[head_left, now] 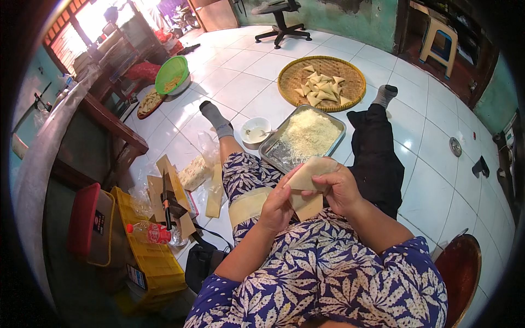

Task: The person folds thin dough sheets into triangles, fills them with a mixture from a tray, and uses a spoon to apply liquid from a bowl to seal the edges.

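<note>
Both my hands hold a pale pastry sheet (306, 174) over my lap. My left hand (279, 205) grips its lower left side while my right hand (338, 187) pinches its upper right, folding it. The sheet's lower end hangs below my fingers. A stack of more pale sheets (247, 205) lies on my left thigh. Just beyond my hands, a metal tray (274, 158) of shredded white filling sits on the floor between my legs. A small white bowl (255, 133) with a spoon stands left of the tray.
A round woven tray (350, 74) with several folded triangles lies farther off on the white tile floor. At my left are a knife on cardboard (167, 199), a wrapped pale block (195, 172), a yellow crate (156, 262), a plastic bottle (147, 232) and a green colander (171, 74). A wooden stool (462, 268) stands right.
</note>
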